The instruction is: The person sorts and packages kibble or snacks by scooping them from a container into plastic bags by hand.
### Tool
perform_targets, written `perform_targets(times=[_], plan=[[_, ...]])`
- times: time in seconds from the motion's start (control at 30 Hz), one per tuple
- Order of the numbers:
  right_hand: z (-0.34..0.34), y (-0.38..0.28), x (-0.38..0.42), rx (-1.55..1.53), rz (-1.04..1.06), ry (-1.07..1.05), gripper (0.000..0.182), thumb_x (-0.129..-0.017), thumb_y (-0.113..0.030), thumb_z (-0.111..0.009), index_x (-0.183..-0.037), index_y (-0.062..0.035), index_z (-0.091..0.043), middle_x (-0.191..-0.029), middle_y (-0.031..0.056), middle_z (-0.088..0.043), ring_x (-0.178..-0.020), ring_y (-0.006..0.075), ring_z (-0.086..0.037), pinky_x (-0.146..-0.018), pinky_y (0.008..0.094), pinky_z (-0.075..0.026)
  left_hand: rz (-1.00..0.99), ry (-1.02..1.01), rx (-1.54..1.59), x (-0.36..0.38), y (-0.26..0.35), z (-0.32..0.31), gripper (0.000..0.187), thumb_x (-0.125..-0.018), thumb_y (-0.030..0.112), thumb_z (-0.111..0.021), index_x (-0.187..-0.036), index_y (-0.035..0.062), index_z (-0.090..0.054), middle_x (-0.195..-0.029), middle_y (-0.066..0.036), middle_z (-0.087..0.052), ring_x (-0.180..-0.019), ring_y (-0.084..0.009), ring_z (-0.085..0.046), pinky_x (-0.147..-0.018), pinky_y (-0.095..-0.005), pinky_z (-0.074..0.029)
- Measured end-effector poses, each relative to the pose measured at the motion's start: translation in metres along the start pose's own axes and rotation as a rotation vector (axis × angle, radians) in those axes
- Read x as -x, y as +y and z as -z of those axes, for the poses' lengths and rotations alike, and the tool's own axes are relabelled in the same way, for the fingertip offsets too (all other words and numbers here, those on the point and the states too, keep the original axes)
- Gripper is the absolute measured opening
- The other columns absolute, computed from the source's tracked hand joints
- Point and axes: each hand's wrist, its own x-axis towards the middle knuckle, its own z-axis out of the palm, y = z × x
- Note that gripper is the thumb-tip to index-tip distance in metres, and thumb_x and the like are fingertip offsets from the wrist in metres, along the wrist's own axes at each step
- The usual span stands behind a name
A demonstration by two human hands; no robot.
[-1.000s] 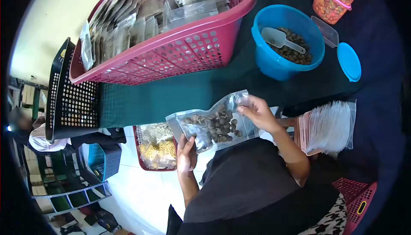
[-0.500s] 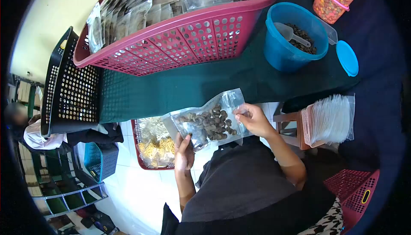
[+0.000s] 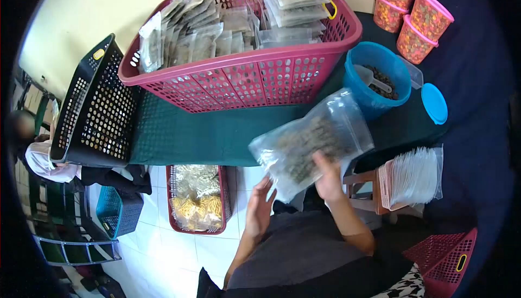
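A clear plastic bag [image 3: 312, 141] with dark brown round pieces is tilted over the front edge of the green-covered table. My right hand [image 3: 328, 177] grips its lower right side, with the thumb on the front. Close to the bag's lower left corner is my left hand [image 3: 259, 208], fingers apart and holding nothing. Behind the bag, a blue bucket [image 3: 374, 100] contains more dark pieces and a clear scoop [image 3: 380, 84]. A large pink basket [image 3: 233, 75] full of filled bags stands at the back of the table.
A black basket [image 3: 100, 108] stands at the left, and a round blue lid [image 3: 434, 104] lies right of the bucket. Pink-lidded tubs [image 3: 415, 43] stand at back right. Flat bags [image 3: 415, 178] fill a holder at right. A person [image 3: 51, 159] is at far left.
The bag has moved up and right and is now more tilted. My left hand has let go of it, while my right hand has shifted lower on it. The view has tilted upward.
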Motion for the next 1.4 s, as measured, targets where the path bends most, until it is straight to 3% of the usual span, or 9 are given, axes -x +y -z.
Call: perform_targets(times=[0.2,0.27,0.33,0.47,0.53,0.67,0.8,1.0,1.4], plan=[[-0.016,-0.011,0.017,0.445,0.069,-0.411,0.044,-0.073,-0.010,-0.060,-0.110,0.0027,-0.039,-0.103,0.0094,-0.051,-0.094,0.0208,-0.051,-0.086,0.0327,-0.039,-0.048,0.273,0.003,-0.002,0.034,0.024,0.055,-0.084,0.044,-0.028,-0.119,0.0017,-0.033,-0.124,-0.015,-0.033,-0.113,-0.0271,-0.034,-0.093,-0.0392,-0.028],[-0.019,-0.010,0.007,-0.010,-0.143,-0.208,0.049,-0.071,-0.006,-0.063,-0.111,0.0039,-0.038,-0.106,0.0111,-0.049,-0.098,0.0218,-0.049,-0.088,0.0331,-0.037,-0.049,0.267,0.025,0.002,0.040,0.030,0.052,-0.084,0.042,-0.030,-0.117,0.0020,-0.035,-0.119,-0.013,-0.039,-0.108,-0.0254,-0.038,-0.091,-0.0373,-0.031],[-0.009,0.003,0.015,0.610,-0.181,-0.359,0.043,-0.071,-0.012,-0.064,-0.104,0.0049,-0.043,-0.100,0.0127,-0.052,-0.090,0.0196,-0.053,-0.083,0.0317,-0.041,-0.060,0.272,0.006,0.000,0.046,0.031,0.049,-0.084,0.041,-0.034,-0.114,0.0026,-0.038,-0.114,-0.011,-0.042,-0.104,-0.0233,-0.041,-0.088,-0.0356,-0.032],[-0.025,0.007,0.011,0.304,-0.183,-0.240,0.044,-0.070,-0.012,-0.065,-0.104,0.0046,-0.043,-0.097,0.0114,-0.054,-0.090,0.0181,-0.053,-0.081,0.0288,-0.041,0.028,0.222,-0.038,-0.001,0.048,0.031,0.047,-0.082,0.041,-0.041,-0.111,0.0046,-0.041,-0.112,-0.009,-0.044,-0.101,-0.0222,-0.044,-0.086,-0.0369,-0.034],[-0.030,0.000,0.018,0.701,-0.300,-0.570,0.043,-0.071,-0.013,-0.065,-0.105,0.0046,-0.045,-0.098,0.0097,-0.054,-0.089,0.0152,-0.052,-0.080,0.0273,-0.041,0.054,0.228,-0.044,-0.002,0.050,0.022,0.049,-0.082,0.041,-0.041,-0.112,0.0023,-0.040,-0.109,-0.009,-0.046,-0.100,-0.0214,-0.044,-0.085,-0.0331,-0.035],[-0.021,0.024,0.022,0.647,-0.233,-0.588,0.044,-0.071,-0.015,-0.065,-0.105,0.0056,-0.045,-0.099,0.0093,-0.054,-0.090,0.0145,-0.051,-0.083,0.0289,-0.039,0.121,0.031,-0.114,0.009,0.042,0.039,0.061,-0.075,0.039,-0.054,-0.116,-0.0034,-0.036,-0.114,-0.013,-0.044,-0.101,-0.0189,-0.045,-0.081,-0.0275,-0.038],[-0.013,0.027,0.018,0.609,-0.202,-0.673,0.047,-0.072,-0.018,-0.063,-0.107,0.0052,-0.042,-0.100,0.0102,-0.052,-0.093,0.0159,-0.049,-0.083,0.0301,-0.038,0.399,0.210,-0.691,-0.001,0.063,-0.013,0.050,-0.064,0.012,-0.069,-0.106,-0.0045,-0.046,-0.097,-0.012,-0.056,-0.085,-0.0195,-0.055,-0.074,-0.0274,-0.044],[-0.004,0.000,-0.003,0.558,-0.305,-0.626,0.045,-0.074,-0.021,-0.062,-0.106,0.0042,-0.043,-0.099,0.0093,-0.052,-0.091,0.0161,-0.049,-0.080,0.0292,-0.038,0.153,0.263,-0.586,-0.008,0.039,-0.047,0.037,-0.069,0.005,-0.066,-0.100,-0.0055,-0.049,-0.095,-0.009,-0.057,-0.084,-0.0129,-0.053,-0.075,-0.0262,-0.043],[0.020,-0.066,-0.017,0.571,-0.223,-0.665,0.046,-0.071,-0.005,-0.062,-0.110,0.0037,-0.040,-0.106,0.0085,-0.049,-0.098,0.0163,-0.046,-0.086,0.0300,-0.036,0.052,0.282,-0.196,-0.009,0.015,-0.046,0.045,-0.083,0.032,-0.045,-0.115,0.0026,-0.037,-0.114,-0.014,-0.042,-0.099,-0.0266,-0.047,-0.078,-0.0385,-0.042]])
